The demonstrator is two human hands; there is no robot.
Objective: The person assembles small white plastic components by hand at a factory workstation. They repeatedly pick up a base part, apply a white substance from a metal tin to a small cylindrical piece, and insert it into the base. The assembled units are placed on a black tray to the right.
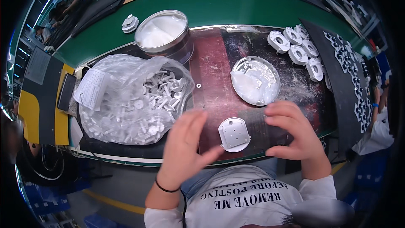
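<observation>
A white round-ended flat housing part with small dark holes lies on the work mat near the front edge, between my two hands. Just left of it hovers my left hand, thumb spread from the fingers and nothing held; its fingertips are slightly blurred. On the other side is my right hand, fingers curved apart around air. Beyond the right fingertips sits a round metal lid bearing a heap of white grease. Nearest to my left hand is a clear plastic bag full of small white pin-like plastic parts.
An open metal tin with white contents stands behind the bag, beside a small white part. Several white ring-shaped housings stand at the right, before a dark board of small pieces. A phone lies left. Other people work nearby.
</observation>
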